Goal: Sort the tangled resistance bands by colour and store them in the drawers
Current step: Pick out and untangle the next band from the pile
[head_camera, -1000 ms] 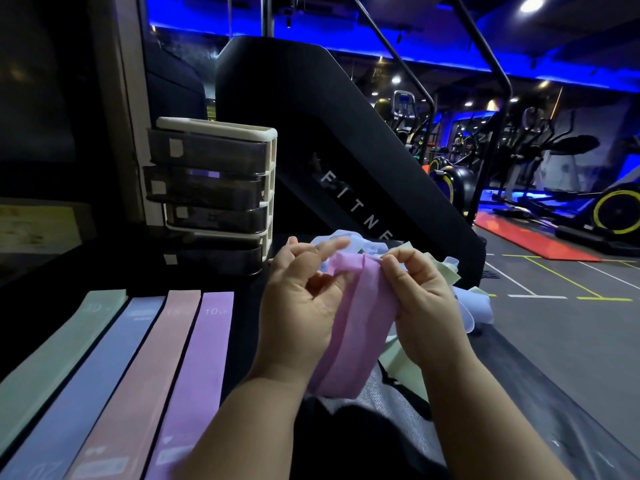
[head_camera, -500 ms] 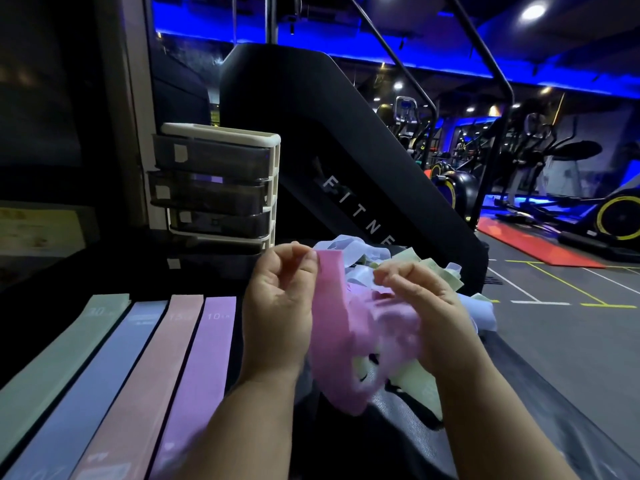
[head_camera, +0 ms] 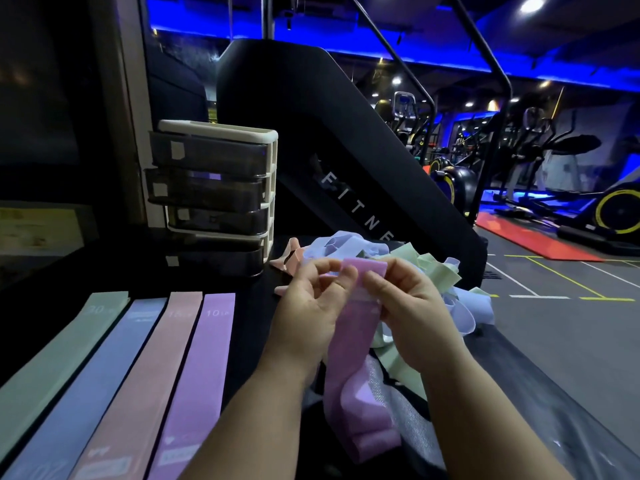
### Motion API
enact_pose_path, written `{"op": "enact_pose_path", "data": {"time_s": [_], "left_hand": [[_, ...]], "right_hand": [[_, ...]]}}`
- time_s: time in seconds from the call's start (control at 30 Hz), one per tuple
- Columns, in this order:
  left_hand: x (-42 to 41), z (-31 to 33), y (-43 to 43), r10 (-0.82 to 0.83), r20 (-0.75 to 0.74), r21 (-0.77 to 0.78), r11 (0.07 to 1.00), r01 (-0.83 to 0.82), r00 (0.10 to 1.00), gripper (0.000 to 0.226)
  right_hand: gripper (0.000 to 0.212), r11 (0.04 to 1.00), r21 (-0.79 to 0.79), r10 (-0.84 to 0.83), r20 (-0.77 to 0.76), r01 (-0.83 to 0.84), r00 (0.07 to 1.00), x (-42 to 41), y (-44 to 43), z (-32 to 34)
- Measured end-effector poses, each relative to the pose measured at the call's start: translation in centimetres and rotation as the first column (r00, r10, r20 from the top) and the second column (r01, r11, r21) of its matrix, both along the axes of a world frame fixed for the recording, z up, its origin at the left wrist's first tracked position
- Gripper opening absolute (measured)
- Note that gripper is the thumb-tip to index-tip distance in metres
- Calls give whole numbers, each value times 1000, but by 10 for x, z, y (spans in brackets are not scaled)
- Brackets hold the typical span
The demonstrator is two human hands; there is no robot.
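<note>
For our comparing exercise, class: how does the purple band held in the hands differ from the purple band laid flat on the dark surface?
The held purple band hangs lifted, pinched at its top by the left hand and right hand; the laid purple band lies untouched on the dark surface. The held one folds at its lower end; the laid one is flat and straight. Both are wide and purple.

A black stair machine (head_camera: 329, 133) lettered "FITNE" rises ahead, with an exercise bike (head_camera: 620, 211) and a red mat (head_camera: 533, 240) to its right.
</note>
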State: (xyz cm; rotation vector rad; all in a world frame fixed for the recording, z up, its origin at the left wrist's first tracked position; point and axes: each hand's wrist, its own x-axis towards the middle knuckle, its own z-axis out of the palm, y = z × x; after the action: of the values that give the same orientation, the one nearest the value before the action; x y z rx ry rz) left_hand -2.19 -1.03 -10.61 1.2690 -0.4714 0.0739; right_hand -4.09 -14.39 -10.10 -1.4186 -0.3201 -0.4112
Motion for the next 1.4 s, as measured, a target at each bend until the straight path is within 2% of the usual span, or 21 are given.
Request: {"op": "enact_pose_path", "data": {"time_s": [0.07, 0.17, 0.23, 0.47, 0.57, 0.67, 0.77, 0.83, 1.03, 1.2, 1.27, 1.33, 1.4], "left_hand": [[-1, -2, -2, -73, -69, 107, 991, 80, 995, 48], [-4, -6, -6, -134, -112, 282, 946, 161, 985, 23], [-6, -9, -8, -192, -125, 346, 911, 224, 973, 15], [-13, 0, -2, -341, -40, 358, 873, 332, 939, 15], [-12, 2, 3, -358, -66, 354, 864, 357, 932, 14], [-11, 2, 3, -317, -108, 289, 897, 335, 942, 15], [-9, 3, 1, -188, -135, 204, 955, 213, 973, 9], [-6, 3, 1, -108, -150, 143, 981, 130, 983, 24], [-6, 6, -1, -46, -164, 36, 998, 52, 985, 21], [-4, 5, -1, -23, -156, 23, 999, 27, 987, 27], [-2, 3, -1, 5, -168, 13, 1000, -2, 986, 18], [0, 1, -1, 95, -164, 57, 995, -87, 982, 7], [1, -1, 0, 126, -190, 76, 991, -113, 974, 18]], "right_hand": [[6, 995, 88, -42, -12, 43, 999, -1, -1, 4], [21, 968, 204, -150, 11, 144, 989, -1, -5, 10], [26, 936, 283, -218, 2, 208, 976, -2, -11, 13], [22, 825, 444, -364, -58, 351, 929, -2, -33, 17], [16, 730, 531, -424, -141, 430, 895, -3, -43, 19], [14, 653, 572, -460, -221, 497, 860, -3, -51, 18], [15, 708, 415, -492, -290, 571, 821, 1, -53, 13], [19, 781, 283, -482, -292, 556, 826, 4, -47, 9], [14, 962, 91, -236, -204, 259, 950, 0, -14, 7], [11, 997, 28, -61, -198, 67, 978, -4, 2, 5], [8, 1000, 6, -14, -175, 15, 985, -6, 5, 5], [12, 1000, -16, -27, -148, 25, 989, -5, 5, 4], [14, 997, 11, -71, -139, 73, 988, -2, 2, 3]]}}
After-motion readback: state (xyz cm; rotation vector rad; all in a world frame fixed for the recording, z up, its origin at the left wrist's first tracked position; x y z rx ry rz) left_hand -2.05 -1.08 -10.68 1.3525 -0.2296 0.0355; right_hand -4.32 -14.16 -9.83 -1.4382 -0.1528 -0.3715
